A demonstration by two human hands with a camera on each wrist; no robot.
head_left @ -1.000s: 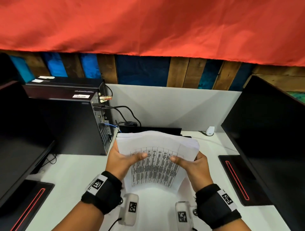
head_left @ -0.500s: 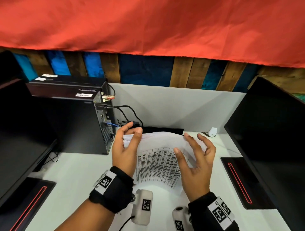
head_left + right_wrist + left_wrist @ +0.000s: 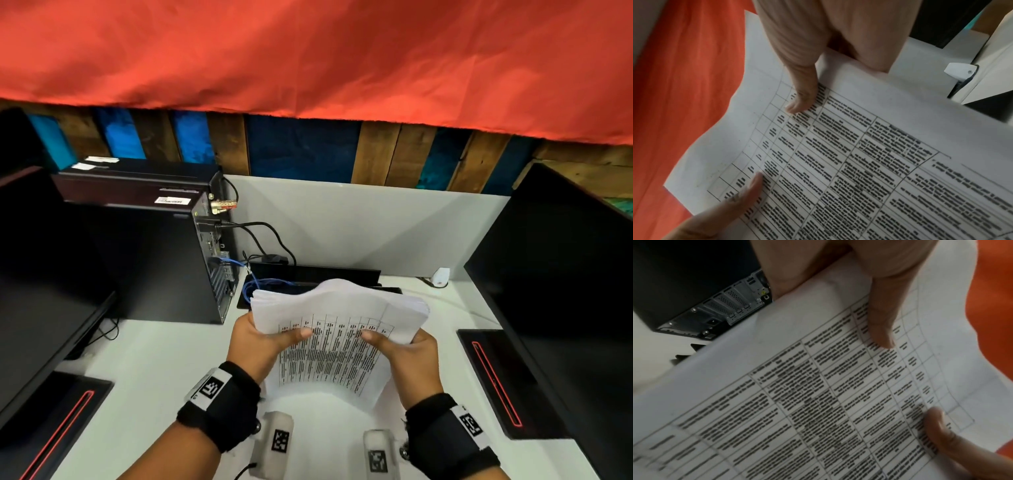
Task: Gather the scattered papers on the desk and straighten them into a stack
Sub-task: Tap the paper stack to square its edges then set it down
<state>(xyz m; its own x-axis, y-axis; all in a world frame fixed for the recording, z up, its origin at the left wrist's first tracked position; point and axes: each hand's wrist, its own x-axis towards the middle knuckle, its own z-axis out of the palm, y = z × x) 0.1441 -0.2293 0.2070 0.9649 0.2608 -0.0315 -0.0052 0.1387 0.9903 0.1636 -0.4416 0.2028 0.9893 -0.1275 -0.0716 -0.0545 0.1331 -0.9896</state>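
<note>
A stack of white papers with a printed table on the top sheet stands upright and bowed over the white desk. My left hand grips its left edge, thumb across the front sheet. My right hand grips the right edge the same way. In the left wrist view the papers fill the frame, with my left thumb pressed on the table print and the other hand's thumb lower right. The right wrist view shows the papers under my right thumb.
A black computer tower with cables stands at the left rear. Dark monitors flank the desk: one at the left, one at the right. A black power strip and a small white device lie by the grey partition.
Half a second ago both hands were open and patting the top edge of the papers. Now each hand grips a side of the stack again, as one second ago.
</note>
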